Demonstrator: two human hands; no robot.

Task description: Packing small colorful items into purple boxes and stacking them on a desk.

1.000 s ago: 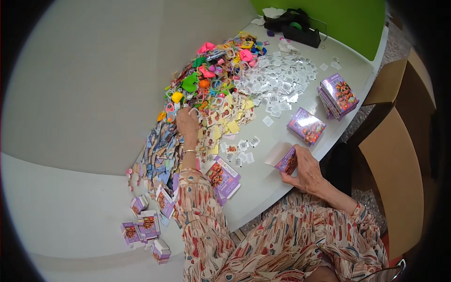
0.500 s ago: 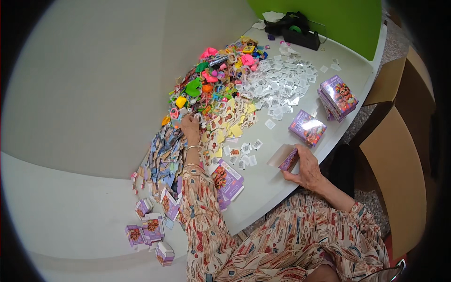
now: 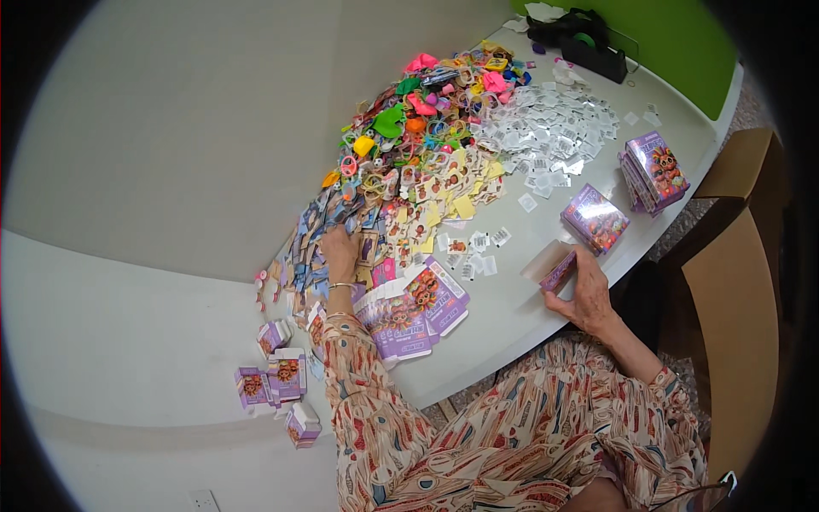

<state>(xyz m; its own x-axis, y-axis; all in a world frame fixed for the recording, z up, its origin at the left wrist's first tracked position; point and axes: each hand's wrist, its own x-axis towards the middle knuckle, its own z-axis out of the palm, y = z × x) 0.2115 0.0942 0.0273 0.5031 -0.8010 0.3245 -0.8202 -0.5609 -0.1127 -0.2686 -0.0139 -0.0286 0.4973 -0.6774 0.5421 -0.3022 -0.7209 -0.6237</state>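
My right hand (image 3: 589, 297) holds a small purple printed box (image 3: 558, 271) near the table's front edge, thumb on one side and fingers on the other. The box's pale end flaps stand open. My left hand (image 3: 339, 247) reaches into a heap of blue-toned cards (image 3: 309, 241), its fingers drawn together. Whatever lies between the fingertips is too small to make out. Beside my left forearm, flattened purple boxes (image 3: 401, 322) lie overlapped. Right of the cards spread small pieces with brown figures and yellow slips (image 3: 463, 206).
Colourful small toys (image 3: 389, 121) heap along the partition, beside many white packets (image 3: 554, 128). Purple boxes stand at right, one single (image 3: 595, 219) and some stacked (image 3: 655, 166). Several small boxes (image 3: 286, 372) sit at left. A tape dispenser (image 3: 595, 58) is far back; an open carton (image 3: 734, 282) stands right.
My left hand has moved from the edge of the toys toward me, onto the blue-toned cards. My right hand still holds the open box. The whole view has shifted slightly.
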